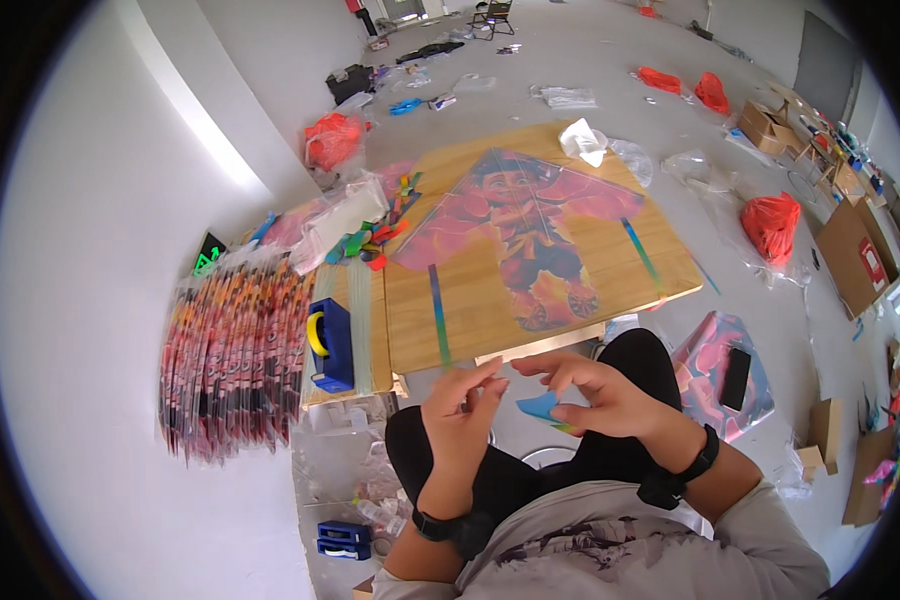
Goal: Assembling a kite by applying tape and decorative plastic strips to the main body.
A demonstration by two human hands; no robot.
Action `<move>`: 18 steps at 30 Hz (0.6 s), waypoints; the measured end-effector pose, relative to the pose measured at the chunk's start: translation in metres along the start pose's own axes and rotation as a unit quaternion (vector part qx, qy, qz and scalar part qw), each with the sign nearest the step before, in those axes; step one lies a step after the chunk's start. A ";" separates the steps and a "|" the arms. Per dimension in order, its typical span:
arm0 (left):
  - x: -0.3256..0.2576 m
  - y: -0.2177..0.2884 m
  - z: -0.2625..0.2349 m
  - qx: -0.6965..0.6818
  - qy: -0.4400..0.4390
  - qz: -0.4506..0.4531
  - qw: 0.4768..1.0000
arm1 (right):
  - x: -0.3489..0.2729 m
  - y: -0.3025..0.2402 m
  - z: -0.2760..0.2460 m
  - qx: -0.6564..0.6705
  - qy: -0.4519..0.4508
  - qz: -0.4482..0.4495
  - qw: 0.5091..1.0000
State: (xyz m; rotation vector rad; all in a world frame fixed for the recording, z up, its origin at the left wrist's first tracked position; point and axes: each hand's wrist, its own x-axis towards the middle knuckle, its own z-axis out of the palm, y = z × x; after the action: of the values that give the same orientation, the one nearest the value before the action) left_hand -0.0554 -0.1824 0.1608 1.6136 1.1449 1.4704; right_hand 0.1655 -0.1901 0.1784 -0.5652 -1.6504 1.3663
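Above my lap, my right hand (610, 398) is closed around a short strip of blue-green ribbon (540, 406), its index finger reaching out toward the left. My left hand (462, 415) is just beside it, thumb and fingertips pinched together; whatever is between them, if anything, is too small to make out. Beyond both hands, a pink kite (530, 225) printed with a cartoon figure lies flat on the wooden table (660, 270). Two ribbon tails, a blue-green one (437, 310) and a green one (642, 250), hang from its lower edges.
A blue tape dispenser (332, 345) with yellow tape stands left, beside a row of bagged printed kites (235, 360). Colourful ribbon pieces (370, 240) are heaped at the table's left edge. A black phone (735, 378) rests on a printed package at right. Red bags (770, 228) and cardboard boxes (855, 255) litter the floor.
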 end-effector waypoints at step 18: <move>-0.012 -0.010 0.027 -0.117 -0.123 -0.173 0.970 | -0.043 0.010 -0.004 0.038 0.002 0.101 0.994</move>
State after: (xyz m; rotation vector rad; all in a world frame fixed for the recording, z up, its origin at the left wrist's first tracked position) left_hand -0.0300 -0.1875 0.1425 1.3127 1.0079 1.0998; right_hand 0.1888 -0.2197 0.1545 -0.7041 -1.5648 1.5653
